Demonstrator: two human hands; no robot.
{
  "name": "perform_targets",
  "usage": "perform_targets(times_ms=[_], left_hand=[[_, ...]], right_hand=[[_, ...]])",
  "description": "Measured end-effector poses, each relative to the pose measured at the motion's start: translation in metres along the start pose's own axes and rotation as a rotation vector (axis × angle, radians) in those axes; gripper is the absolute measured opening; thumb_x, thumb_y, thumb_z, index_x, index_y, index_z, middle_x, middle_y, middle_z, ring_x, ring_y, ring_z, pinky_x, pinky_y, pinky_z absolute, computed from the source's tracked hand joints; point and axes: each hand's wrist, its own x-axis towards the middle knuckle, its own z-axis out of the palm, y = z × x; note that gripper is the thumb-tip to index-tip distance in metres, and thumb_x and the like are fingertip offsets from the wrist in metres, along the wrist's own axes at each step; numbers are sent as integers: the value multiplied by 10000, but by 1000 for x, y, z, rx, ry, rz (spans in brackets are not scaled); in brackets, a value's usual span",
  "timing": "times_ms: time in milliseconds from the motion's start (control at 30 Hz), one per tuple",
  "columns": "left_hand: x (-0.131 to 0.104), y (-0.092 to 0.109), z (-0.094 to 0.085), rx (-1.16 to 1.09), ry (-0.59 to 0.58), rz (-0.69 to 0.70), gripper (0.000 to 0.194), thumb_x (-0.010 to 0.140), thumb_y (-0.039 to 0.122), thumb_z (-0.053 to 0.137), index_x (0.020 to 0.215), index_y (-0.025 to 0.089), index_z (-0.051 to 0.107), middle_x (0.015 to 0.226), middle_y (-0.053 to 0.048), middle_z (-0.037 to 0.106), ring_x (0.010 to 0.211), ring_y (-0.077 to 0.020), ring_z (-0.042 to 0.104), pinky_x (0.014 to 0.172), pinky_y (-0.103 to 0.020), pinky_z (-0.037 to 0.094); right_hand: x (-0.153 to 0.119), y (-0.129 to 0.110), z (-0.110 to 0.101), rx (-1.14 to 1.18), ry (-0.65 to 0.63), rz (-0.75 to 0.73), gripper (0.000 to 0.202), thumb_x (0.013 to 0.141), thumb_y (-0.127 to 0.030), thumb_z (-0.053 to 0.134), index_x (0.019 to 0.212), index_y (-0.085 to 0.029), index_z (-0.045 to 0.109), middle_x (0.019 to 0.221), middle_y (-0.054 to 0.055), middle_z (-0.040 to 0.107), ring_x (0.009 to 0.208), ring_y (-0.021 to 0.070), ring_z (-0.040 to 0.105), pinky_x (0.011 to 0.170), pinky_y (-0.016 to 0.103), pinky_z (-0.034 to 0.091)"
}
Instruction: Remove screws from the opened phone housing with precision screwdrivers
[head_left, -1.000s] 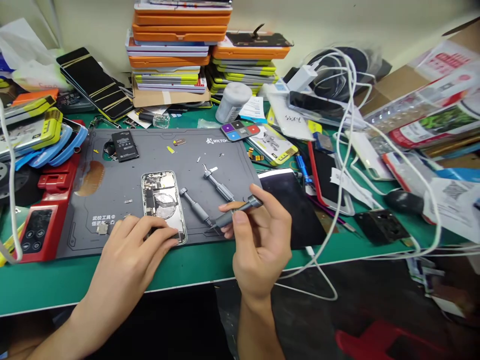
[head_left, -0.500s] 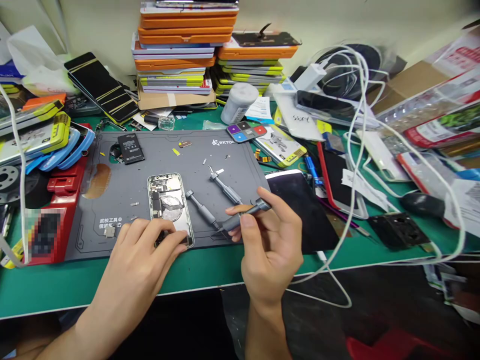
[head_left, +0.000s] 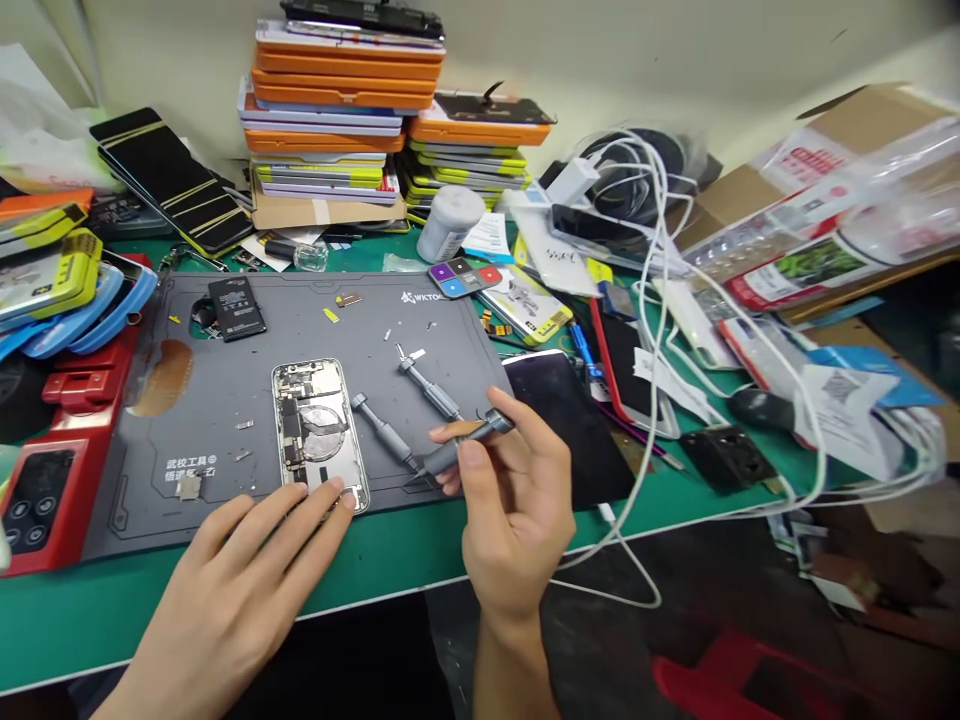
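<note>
Green table (head_left: 405, 556) is stretching out crowded, its mat (head_left: 232, 385) carrying the opened phone (head_left: 330, 440) near the front edge. My left hand (head_left: 244, 575) is lying fairly flat, fingers close together over the phone's lower end, touching without gripping. My right hand (head_left: 517, 510) is pinching a driver (head_left: 444, 460), its tip hanging right of the phone, by a spare driver (head_left: 388, 432). Careful: uneven pressing could be sending the phone sliding, a slipping tip could be gouging the bare board (head_left: 291, 440), and a sweeping wrist could be scattering those loose bits (head_left: 190, 487).
</note>
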Motion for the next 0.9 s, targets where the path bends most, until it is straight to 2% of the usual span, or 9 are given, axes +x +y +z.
perform_targets(times_ms=[100, 233, 300, 467, 600, 667, 733, 800, 900], left_hand=[[1, 1, 1, 12, 43, 7, 399, 1114, 55, 462, 1390, 162, 728, 1455, -49, 761, 1307, -271, 664, 1054, -435, 437], [8, 5, 4, 24, 99, 16, 253, 1111, 200, 624, 1312, 130, 763, 1370, -95, 800, 1238, -283, 708, 1003, -437, 456], [13, 6, 5, 12, 98, 8, 229, 1113, 157, 594, 1253, 123, 773, 1356, -108, 804, 1214, -286, 714, 994, -445, 456], [17, 5, 4, -49, 42, -18, 414, 1126, 37, 377, 1204, 129, 774, 1310, -66, 821, 1148, -247, 689, 977, -423, 456], [15, 13, 5, 11, 84, -38, 402, 1111, 23, 398, 1182, 103, 786, 1308, -72, 824, 1132, -257, 665, 952, -430, 463], [12, 20, 6, 54, 95, -49, 351, 1097, 23, 458, 1215, 81, 784, 1335, -89, 814, 1047, -244, 665, 867, -423, 469], [9, 28, 7, 101, 89, -74, 278, 1097, 106, 582, 1304, 47, 757, 1396, -127, 785, 912, -217, 650, 749, -412, 455], [5, 37, 8, 144, 72, -105, 390, 1085, 243, 689, 1396, 9, 709, 1449, -176, 747, 804, -191, 620, 669, -408, 440], [1, 45, 12, 158, 82, -140, 473, 1086, 339, 700, 1408, -7, 699, 1458, -206, 734, 757, -184, 622, 662, -392, 478]], right_hand=[[0, 0, 1, -10, 2, -3, 412, 1065, -198, 628, 1473, -253, 622, 1013, 43, 803, 813, 170, 783, 567, 272, 677], [1, -1, 2, -39, 9, -18, 407, 1061, -200, 630, 1465, -247, 625, 997, 43, 803, 779, 166, 778, 553, 271, 672], [2, -2, 2, -44, 20, -33, 397, 1058, -201, 634, 1453, -242, 631, 983, 43, 804, 766, 169, 783, 539, 268, 667], [1, -3, 5, -18, 66, -57, 489, 1049, -157, 633, 1517, -275, 553, 1002, 27, 812, 650, 140, 748, 512, 250, 654], [-1, 1, 9, 3, 172, -185, 599, 1035, -90, 626, 1559, -347, 493, 1050, -18, 803, 575, 85, 689, 492, 200, 630], [-1, 3, 11, -5, 207, -242, 598, 1036, -82, 619, 1555, -357, 505, 1063, -15, 792, 606, 89, 704, 500, 201, 644], [0, 3, 11, 2, 188, -252, 582, 1040, -89, 616, 1554, -342, 512, 1084, 5, 786, 704, 120, 759, 555, 243, 695], [2, 0, 11, 38, 120, -227, 557, 1050, -95, 605, 1552, -322, 519, 1108, 21, 785, 827, 153, 804, 654, 311, 748], [2, -13, 13, 103, -44, -179, 487, 1055, -81, 595, 1489, -301, 585, 1191, 36, 789, 1001, 181, 829, 794, 362, 772]])
